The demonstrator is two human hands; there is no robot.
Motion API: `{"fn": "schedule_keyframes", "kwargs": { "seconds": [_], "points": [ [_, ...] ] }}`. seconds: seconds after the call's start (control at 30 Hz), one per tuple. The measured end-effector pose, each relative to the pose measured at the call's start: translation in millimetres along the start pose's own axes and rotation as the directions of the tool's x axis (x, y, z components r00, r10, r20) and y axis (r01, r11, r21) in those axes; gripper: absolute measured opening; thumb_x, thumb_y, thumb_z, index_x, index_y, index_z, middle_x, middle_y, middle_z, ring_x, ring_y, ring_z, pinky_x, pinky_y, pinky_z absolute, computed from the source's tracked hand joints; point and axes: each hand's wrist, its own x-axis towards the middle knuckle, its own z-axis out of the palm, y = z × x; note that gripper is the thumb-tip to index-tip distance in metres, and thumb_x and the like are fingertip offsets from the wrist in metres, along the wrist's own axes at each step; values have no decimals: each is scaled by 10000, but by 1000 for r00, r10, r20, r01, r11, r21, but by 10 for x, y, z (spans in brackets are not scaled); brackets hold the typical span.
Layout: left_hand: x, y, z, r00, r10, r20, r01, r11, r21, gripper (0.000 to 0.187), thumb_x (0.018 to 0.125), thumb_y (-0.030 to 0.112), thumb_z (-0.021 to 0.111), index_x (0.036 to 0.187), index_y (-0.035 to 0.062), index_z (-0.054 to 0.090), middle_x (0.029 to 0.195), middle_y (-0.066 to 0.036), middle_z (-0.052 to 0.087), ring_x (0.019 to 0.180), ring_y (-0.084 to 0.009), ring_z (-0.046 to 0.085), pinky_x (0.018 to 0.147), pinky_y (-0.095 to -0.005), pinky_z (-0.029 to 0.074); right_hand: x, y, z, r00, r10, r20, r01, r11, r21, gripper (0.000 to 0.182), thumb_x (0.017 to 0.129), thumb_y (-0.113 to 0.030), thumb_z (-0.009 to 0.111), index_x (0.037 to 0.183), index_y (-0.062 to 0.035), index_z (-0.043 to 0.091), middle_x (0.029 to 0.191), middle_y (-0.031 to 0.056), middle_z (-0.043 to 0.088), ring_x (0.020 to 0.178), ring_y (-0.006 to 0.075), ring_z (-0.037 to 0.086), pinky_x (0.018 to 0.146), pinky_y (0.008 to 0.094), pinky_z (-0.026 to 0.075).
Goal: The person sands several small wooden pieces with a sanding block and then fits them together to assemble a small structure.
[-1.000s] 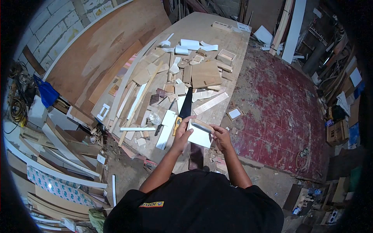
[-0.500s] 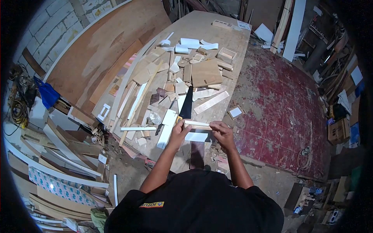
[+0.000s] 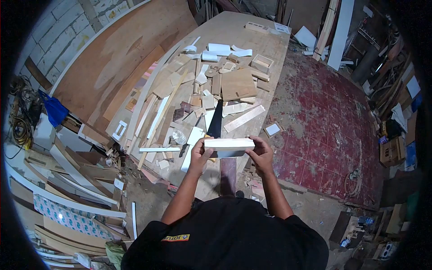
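Note:
My left hand (image 3: pixel 199 156) is closed on the left end of a short, pale wooden piece (image 3: pixel 229 143). The opposite end sits in the grip of my right hand (image 3: pixel 261 154), thumb toward me. It is held level above the near edge of the workbench (image 3: pixel 240 27), its light side up and a bluish-white face showing below. Just beyond it lies a handsaw (image 3: pixel 216 120) with a dark blade, its yellow handle partly hidden by my left hand. White strips (image 3: pixel 193 139) are beside that hand.
Wood offcuts, a square board (image 3: pixel 238 84) and a small open wooden box (image 3: pixel 262 64) cover the middle of the bench. Curled white sheets (image 3: pixel 219 48) lie farther back. A red tiled floor (image 3: pixel 324 130) is to the right; curved wooden parts (image 3: pixel 76 189) are stacked at left.
The wooden piece has been turned, so a broad light side now shows instead of a grooved one. Both hands have shifted to its ends, the left one slightly outward.

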Motion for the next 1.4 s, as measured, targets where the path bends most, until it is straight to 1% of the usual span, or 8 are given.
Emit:
{"fn": "schedule_keyframes", "kwargs": {
  "seconds": [0.27, 0.73, 0.97, 1.03, 1.1, 1.2, 1.3, 1.4],
  "points": [
    [29, 40, -51, 1000, 4, 28, -4, 1000, -13, 489, 874, 284, 690, 1224, -3, 503, 1202, -170, 606, 1100, -193, 573, 980, -319, 426, 32, -31, 49, 1000, -10, -15, 11, 998, 58, 534, 730, 93, 733, 1211, 25, 513, 1202, 150, 584, 1157, 238, 550, 994, 366, 446],
    [23, 53, -80, 999, 25, 40, -24, 999, -22, 410, 897, 220, 646, 1222, 12, 507, 1203, -153, 601, 1092, -182, 571, 972, -310, 425, 63, 0, 60, 999, 23, -22, -21, 995, 100, 506, 711, 73, 759, 1166, 21, 545, 1137, 128, 605, 1088, 223, 583, 956, 344, 468],
    [65, 71, 23, 999, -5, -33, 6, 1000, 22, 362, 905, 204, 634, 1192, 8, 530, 1142, -108, 618, 1035, -149, 573, 950, -278, 412, 112, 95, 23, 989, 128, -68, -124, 990, 62, 449, 736, 54, 746, 1143, 9, 563, 1066, 94, 627, 982, 171, 603, 856, 302, 488],
    [103, -94, 0, 980, -146, -137, 139, 989, -58, 325, 907, 195, 630, 1163, 10, 551, 1045, -63, 625, 976, -125, 567, 905, -264, 416, 123, 170, -13, 976, 198, -94, -192, 979, 67, 418, 753, 43, 730, 1137, 2, 570, 1037, 78, 639, 948, 154, 613, 808, 285, 497],
    [95, -228, -16, 959, -222, -177, 207, 973, -101, 295, 907, 209, 630, 1124, 16, 582, 988, -36, 619, 935, -111, 556, 872, -269, 419, 144, 271, -70, 861, 476, -177, -475, 878, 54, 370, 782, -23, 731, 1121, -13, 582, 924, 42, 645, 791, 110, 604, 644, 255, 479],
    [47, -483, -104, 855, -435, -282, 387, 897, -212, 296, 897, 243, 637, 1084, 14, 614, 1009, -40, 629, 957, -132, 572, 873, -294, 428, 169, 450, -144, 818, 538, -201, -555, 831, -34, 331, 801, -123, 740, 1076, -5, 596, 863, 54, 638, 731, 124, 598, 612, 239, 472],
    [25, -618, -159, 796, -529, -292, 455, 843, -287, 305, 889, 239, 642, 1083, 5, 613, 1014, -62, 638, 952, -153, 593, 855, -304, 446, 175, 554, -183, 782, 602, -160, -595, 798, 96, 297, 801, -166, 740, 1016, -8, 611, 806, 44, 627, 657, 128, 583, 572, 247, 459],
    [36, -808, -336, 776, -583, -241, 525, 808, -267, 329, 871, 251, 659, 1072, -7, 616, 1032, -101, 641, 945, -182, 614, 850, -332, 471, 184, 720, -274, 757, 640, -133, -635, 768, 84, 241, 800, -167, 737, 946, -16, 618, 779, 41, 619, 628, 137, 580, 533, 256, 449]
  ]
}}
